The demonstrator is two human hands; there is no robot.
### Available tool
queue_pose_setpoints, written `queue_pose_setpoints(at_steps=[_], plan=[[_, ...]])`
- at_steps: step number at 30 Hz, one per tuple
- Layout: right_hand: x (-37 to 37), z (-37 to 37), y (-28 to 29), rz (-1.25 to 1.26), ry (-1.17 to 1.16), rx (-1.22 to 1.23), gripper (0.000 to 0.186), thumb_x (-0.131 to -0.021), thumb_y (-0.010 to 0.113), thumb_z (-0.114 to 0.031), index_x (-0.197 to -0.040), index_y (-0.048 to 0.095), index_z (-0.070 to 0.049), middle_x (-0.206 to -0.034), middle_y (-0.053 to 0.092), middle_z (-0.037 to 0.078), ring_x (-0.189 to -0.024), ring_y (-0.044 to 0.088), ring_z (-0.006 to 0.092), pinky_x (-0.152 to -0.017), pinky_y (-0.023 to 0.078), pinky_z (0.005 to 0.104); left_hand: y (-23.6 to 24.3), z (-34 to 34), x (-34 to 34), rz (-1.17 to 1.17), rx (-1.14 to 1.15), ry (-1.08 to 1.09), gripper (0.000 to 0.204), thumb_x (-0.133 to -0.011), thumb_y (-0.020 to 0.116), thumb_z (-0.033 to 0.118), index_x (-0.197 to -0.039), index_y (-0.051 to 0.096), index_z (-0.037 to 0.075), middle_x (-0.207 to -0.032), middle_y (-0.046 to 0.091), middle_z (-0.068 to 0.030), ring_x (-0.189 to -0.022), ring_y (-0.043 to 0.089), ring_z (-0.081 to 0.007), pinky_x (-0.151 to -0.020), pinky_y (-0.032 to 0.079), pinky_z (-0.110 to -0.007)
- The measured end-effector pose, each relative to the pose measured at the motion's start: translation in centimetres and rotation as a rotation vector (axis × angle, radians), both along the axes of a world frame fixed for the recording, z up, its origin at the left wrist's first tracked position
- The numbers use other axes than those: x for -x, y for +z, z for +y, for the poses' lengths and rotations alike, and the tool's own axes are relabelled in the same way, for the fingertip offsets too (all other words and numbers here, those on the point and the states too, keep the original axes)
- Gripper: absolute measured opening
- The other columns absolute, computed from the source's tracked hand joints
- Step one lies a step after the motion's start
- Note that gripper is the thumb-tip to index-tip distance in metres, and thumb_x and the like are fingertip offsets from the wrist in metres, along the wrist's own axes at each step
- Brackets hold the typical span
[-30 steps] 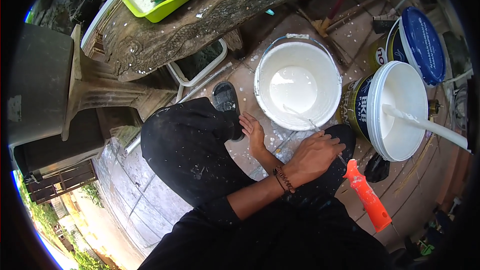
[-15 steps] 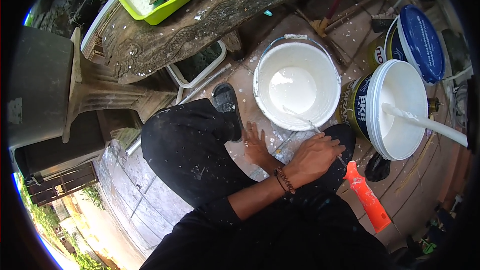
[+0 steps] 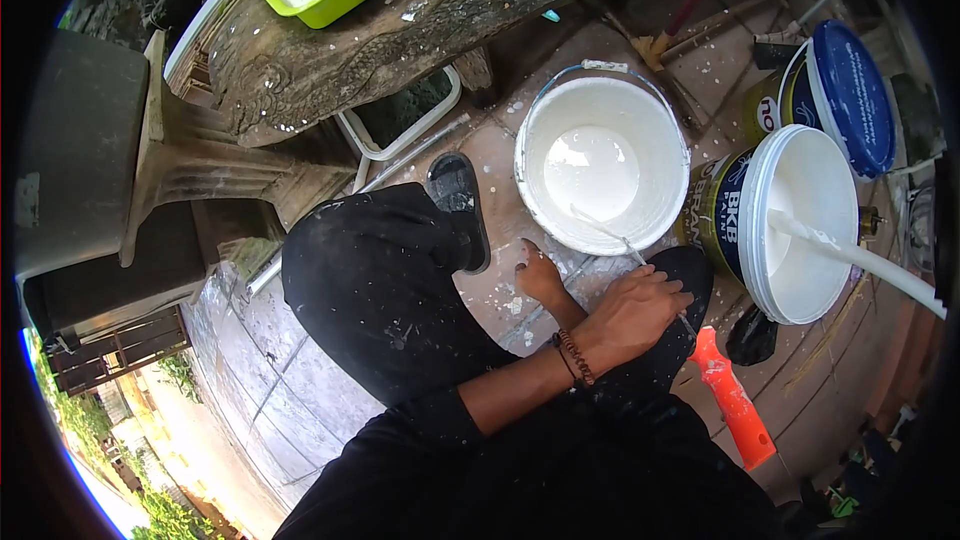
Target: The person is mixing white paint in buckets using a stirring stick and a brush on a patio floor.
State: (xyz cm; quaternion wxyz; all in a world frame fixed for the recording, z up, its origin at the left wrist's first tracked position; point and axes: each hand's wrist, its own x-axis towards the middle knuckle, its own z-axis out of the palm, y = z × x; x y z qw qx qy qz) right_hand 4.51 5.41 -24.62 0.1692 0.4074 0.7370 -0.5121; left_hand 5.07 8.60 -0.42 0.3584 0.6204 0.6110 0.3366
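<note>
My left hand [image 3: 640,308], with a braided bracelet at its wrist, lies over my right knee. Its fingers are closed around the thin metal rod of a paint roller frame with an orange handle [image 3: 735,400]. The rod crosses the near rim of a white bucket [image 3: 523,130], and its far end is inside, above the white paint [image 3: 592,172]. Lower down, my right hand [image 3: 540,275] reaches left beneath my left forearm, between my knees and over the tiles. It looks curled, with its fingers drawn in and partly hidden; nothing shows in it.
An open paint pail [image 3: 765,285] with a white pole [image 3: 880,275] leaning in it stands right of the bucket. Behind is a blue-lidded pail [image 3: 855,100]. A wooden bench [image 3: 400,50] holds a lime-green tray [image 3: 340,5]. A chair [image 3: 165,165] stands left.
My right hand, which was spread over the tiles, has drawn back toward me and to the right, its fingers now curled. My left hand keeps its hold on the roller frame; the view has shifted slightly.
</note>
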Motion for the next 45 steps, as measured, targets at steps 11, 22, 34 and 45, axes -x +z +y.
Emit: queue_pose_setpoints(at_steps=[11, 22, 34, 45], plan=[[3.4, -1.2, 10.1, 0.753, -0.068, -0.253, 0.069, -0.091, 0.062, -0.002, -0.157, 0.042, -0.007, -0.150, 0.053, 0.021, -0.134, 0.056, 0.0417, -0.106, 0.051, 0.0442, -0.7, -0.5, 0.1, 0.026, -0.023, 0.026, 0.029, -0.098, 0.066, 0.017, -0.125, 0.075, 0.010, -0.129, 0.074, -0.0134, -0.125, 0.067, -0.0322, -0.115, 0.046, -0.044], [-2.3, -1.2, 4.4, 0.046, 0.491, -0.513, 0.016, -0.089, 0.058, -0.012, -0.098, 0.066, -0.003, -0.096, 0.070, 0.020, -0.095, 0.072, 0.0336, -0.082, 0.057, 0.0456, -0.6, -0.7, -0.2, 0.042, -0.007, 0.062, 0.030, -0.096, 0.069, 0.016, -0.125, 0.075, 0.012, -0.131, 0.074, -0.0126, -0.127, 0.066, -0.0321, -0.115, 0.046, -0.044], [-5.4, 2.2, -5.2, 0.029, 0.168, -0.121, 0.033, -0.096, 0.058, -0.020, -0.122, 0.069, -0.002, -0.117, 0.073, 0.025, -0.111, 0.070, 0.0415, -0.099, 0.054, 0.0485, 0.8, -0.2, 0.0, 0.077, 0.014, -0.013, 0.034, -0.093, 0.072, 0.016, -0.126, 0.075, 0.016, -0.137, 0.070, -0.0114, -0.131, 0.063, -0.0293, -0.120, 0.039, -0.048], [-20.6, 4.8, 23.6, 0.063, -0.495, 0.057, 0.064, -0.096, 0.073, -0.020, -0.152, 0.047, -0.003, -0.151, 0.055, 0.016, -0.141, 0.052, 0.0295, -0.120, 0.037, 0.0442, 0.8, -0.3, 1.6, 0.005, -0.024, 0.309, 0.038, -0.093, 0.071, 0.013, -0.131, 0.074, 0.016, -0.137, 0.071, -0.0109, -0.131, 0.064, -0.0291, -0.121, 0.035, -0.051]])
